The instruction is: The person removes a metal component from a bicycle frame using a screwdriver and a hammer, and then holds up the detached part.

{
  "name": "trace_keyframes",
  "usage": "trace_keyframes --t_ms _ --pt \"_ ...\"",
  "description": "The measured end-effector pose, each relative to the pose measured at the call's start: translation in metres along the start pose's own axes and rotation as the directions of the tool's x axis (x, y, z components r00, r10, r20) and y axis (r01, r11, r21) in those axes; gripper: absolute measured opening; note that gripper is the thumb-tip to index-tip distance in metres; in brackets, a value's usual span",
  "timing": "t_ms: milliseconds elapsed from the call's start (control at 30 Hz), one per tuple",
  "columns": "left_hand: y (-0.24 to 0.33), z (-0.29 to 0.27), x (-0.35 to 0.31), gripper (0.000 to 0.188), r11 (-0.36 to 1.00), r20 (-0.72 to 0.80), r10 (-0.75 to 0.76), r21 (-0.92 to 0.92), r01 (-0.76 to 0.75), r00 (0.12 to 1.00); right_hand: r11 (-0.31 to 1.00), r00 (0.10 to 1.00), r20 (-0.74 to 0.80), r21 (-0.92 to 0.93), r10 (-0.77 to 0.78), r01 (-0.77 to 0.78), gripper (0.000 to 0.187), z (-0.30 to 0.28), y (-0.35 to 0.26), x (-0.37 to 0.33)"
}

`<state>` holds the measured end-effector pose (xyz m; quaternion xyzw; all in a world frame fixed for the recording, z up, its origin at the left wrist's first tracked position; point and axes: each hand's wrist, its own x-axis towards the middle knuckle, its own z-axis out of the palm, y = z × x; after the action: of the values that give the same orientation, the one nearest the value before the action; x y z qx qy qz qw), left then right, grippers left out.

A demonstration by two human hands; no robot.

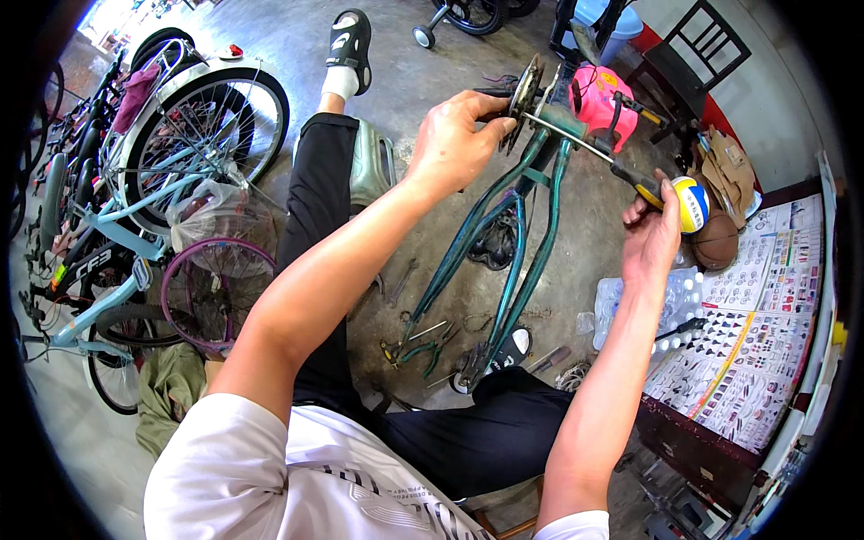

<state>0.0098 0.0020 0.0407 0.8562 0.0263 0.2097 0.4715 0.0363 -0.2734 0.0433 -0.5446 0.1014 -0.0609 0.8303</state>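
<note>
A green bicycle frame (549,193) stands upside-down-looking between my legs, its crank end raised toward the far side. My left hand (454,144) grips a dark chainring (525,101) seen nearly edge-on, at the left end of the frame's crossways tube. Out to the right, my right hand (654,220) is wrapped round the black and yellow handle of a long screwdriver (641,184). Its metal shaft runs left across the frame tubes toward the chainring; whether the tip touches the ring I cannot tell.
Pliers (432,354) and a wrench (402,281) lie on the floor near the frame's lower end. Bicycles (207,117) and a purple-rimmed wheel (220,292) crowd the left. At right are a volleyball (691,205), basketball (714,241), bottled water (661,301) and a cabinet (702,450).
</note>
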Motion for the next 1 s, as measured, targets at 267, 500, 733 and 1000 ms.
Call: trace_keyframes --t_ms 267,500,733,1000 --pt "0.002 -0.001 0.000 0.030 1.000 -0.013 0.007 -0.002 -0.007 1.000 0.994 0.996 0.041 -0.071 0.085 -0.082 0.037 -0.011 -0.003 0.003" --pt "0.004 -0.002 -0.002 0.030 1.000 -0.004 -0.021 0.000 0.021 1.000 0.993 0.994 0.028 0.044 0.106 -0.108 0.035 -0.003 -0.001 -0.002" --pt "0.005 -0.004 -0.001 0.031 0.999 0.007 -0.028 -0.016 0.028 1.000 0.998 0.999 0.014 -0.042 0.048 -0.047 0.042 -0.011 0.004 0.007" --pt "0.006 -0.004 0.000 0.031 1.000 0.001 -0.029 -0.001 0.029 1.000 0.984 0.987 0.041 -0.095 0.154 -0.150 0.033 -0.021 -0.006 0.007"
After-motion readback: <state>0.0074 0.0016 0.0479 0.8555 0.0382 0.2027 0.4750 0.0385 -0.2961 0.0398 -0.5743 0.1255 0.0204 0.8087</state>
